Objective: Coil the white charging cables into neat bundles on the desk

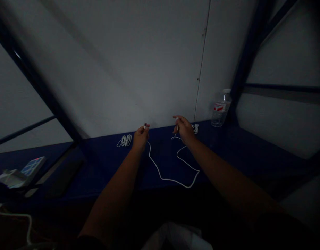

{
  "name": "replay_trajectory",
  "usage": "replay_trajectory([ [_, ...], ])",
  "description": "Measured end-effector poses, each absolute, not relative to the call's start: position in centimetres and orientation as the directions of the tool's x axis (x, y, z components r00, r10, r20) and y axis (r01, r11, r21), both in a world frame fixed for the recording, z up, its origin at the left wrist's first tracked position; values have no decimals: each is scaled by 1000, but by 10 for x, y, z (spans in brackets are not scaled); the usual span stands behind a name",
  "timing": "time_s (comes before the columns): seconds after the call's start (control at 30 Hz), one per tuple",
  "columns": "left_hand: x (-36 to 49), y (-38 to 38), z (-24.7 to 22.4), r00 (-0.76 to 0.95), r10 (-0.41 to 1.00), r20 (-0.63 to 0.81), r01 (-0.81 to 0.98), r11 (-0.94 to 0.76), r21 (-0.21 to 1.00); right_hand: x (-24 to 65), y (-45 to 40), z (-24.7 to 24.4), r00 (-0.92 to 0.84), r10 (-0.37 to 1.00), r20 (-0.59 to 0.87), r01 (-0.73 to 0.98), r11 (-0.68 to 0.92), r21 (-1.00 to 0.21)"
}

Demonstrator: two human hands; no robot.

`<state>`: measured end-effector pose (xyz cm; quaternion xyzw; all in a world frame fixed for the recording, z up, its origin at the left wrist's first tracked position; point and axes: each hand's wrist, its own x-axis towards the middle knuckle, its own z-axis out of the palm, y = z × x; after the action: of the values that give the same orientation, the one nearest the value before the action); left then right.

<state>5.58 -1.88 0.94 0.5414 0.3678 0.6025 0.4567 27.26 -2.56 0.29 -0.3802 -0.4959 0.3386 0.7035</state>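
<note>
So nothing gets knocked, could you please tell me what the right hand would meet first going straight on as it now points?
Probably the pale wall panel behind the blue desk: the right hand points forward, slightly left, nothing shows between, though depth is hard to judge.

The left hand [141,138] covers most of the small plug [145,126] it pinches; only a dark red tip shows, too small to identify. The right hand [184,130] hides the other end of the cable [170,179], apart from a pale sliver [177,119]. The left coil [124,140] and right coil [195,128] are too small for their loops to be counted. At lower left, the box [22,172] is blurred and dim, and the picture's edge cuts off a cord [28,222]. The bottom edge also cuts off a pale cloth [175,238], which may be clothing, though the gloom makes that hard to tell.
</note>
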Motion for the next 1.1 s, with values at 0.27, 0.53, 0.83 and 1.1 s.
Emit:
replay_trajectory([
  [0.27, 57, -26, 19, -118, 937, 327, -190, -345, 919, 245, -66, 4, -707, 567, 422, 299, 781, -549],
  [0.53, 50, -30, 24, -320, 857, 403, -117, -458, 881, 216, -91, -2, -863, 351, 363, 162, 873, -460],
  [0.83, 46, -21, 16, -63, 908, 414, 37, -413, 910, 234, -74, 2, -714, 485, 505, 150, 810, -567],
  [1.1, 60, -36, 9, 391, 920, 39, 78, -76, 994, 251, -48, -1, -72, 833, 548, -61, 545, -836],
])
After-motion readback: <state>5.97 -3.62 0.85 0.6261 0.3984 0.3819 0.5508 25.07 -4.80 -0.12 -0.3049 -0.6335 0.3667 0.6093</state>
